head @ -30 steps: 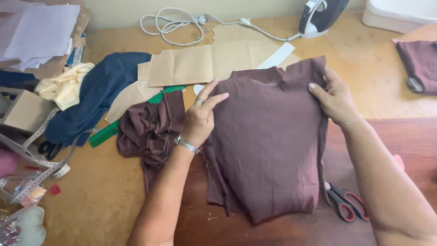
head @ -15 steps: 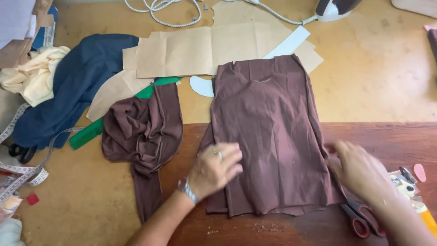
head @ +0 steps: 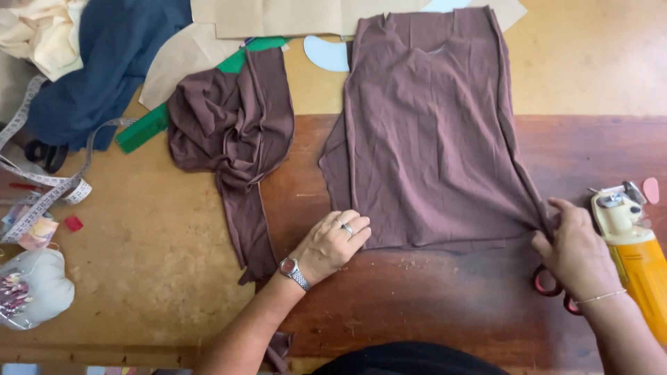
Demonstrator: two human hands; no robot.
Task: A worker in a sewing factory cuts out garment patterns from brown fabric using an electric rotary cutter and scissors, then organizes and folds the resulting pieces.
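Observation:
A brown cut garment piece (head: 431, 132) lies flat on the dark wooden board (head: 431, 298). My left hand (head: 333, 243), with rings and a wristwatch, grips its lower left hem. My right hand (head: 573, 250), with a thin bracelet, pinches the lower right corner of the same fabric. Red-handled scissors (head: 549, 285) lie partly hidden under my right hand. A yellow electric fabric cutter (head: 636, 253) rests just right of that hand.
A crumpled brown cloth (head: 233, 132) lies left of the garment. Beyond it are a green ruler (head: 149, 125), navy fabric (head: 104, 62), cream fabric (head: 42, 31), brown paper patterns (head: 292, 14), a measuring tape (head: 42, 180) and a white pincushion (head: 31, 288).
The garment was held up a second ago and now lies flat. Both hands have slid down to its bottom corners. The view has shifted closer and downward.

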